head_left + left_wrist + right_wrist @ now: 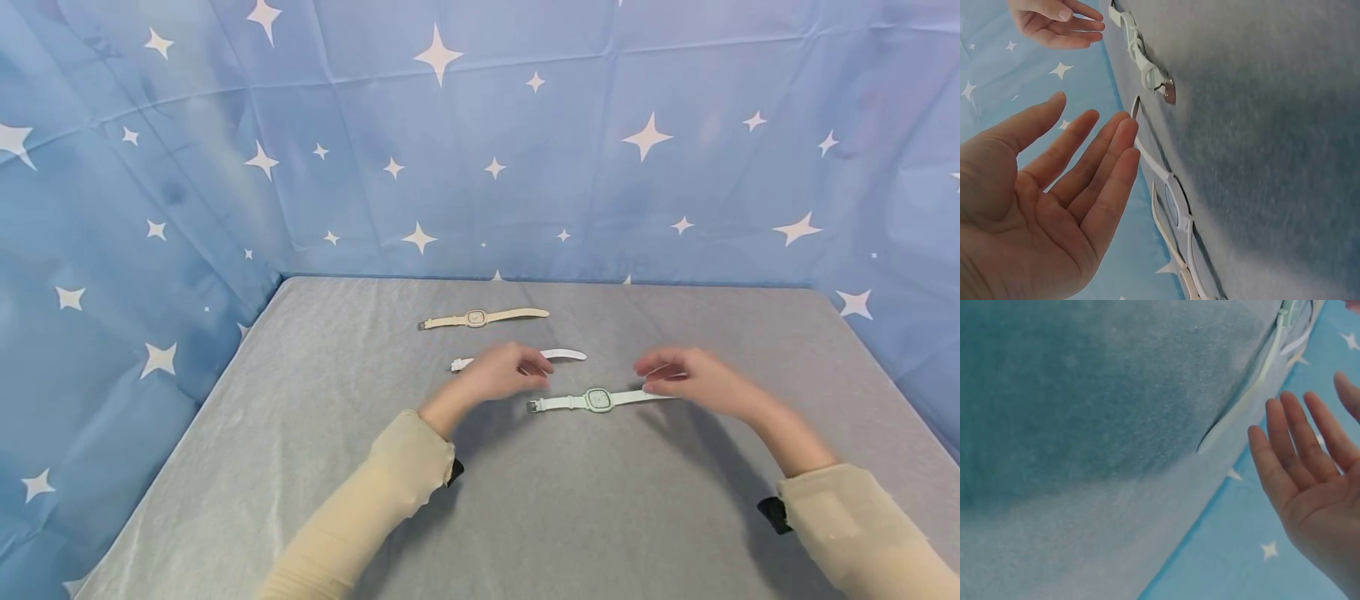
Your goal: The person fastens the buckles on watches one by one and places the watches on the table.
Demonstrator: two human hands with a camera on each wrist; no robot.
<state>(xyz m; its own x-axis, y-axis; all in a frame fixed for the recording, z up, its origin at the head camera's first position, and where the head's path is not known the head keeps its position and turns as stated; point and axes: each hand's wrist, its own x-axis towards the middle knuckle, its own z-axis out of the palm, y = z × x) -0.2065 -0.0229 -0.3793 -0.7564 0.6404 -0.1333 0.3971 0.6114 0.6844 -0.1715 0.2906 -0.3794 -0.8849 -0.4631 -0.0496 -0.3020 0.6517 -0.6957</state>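
Observation:
A pale green wristwatch (599, 400) lies stretched out on the grey cloth, its buckle to the left. Over its right strap end hovers my right hand (696, 382), fingers loosely bent and holding nothing; the right wrist view shows this hand (1316, 481) apart from the strap (1233, 422). My left hand (504, 372) is above a white wristwatch (564, 355) and hides its middle in the head view. In the left wrist view the left palm (1054, 219) is bare, fingers spread, with the white watch (1176, 203) beyond the fingertips. A beige wristwatch (476, 318) lies farthest back.
The grey cloth-covered table (315, 417) reaches back to a blue curtain (525, 208) with white stars, which also hangs along the left and right sides. Black bands show at both sleeve cuffs (416, 454).

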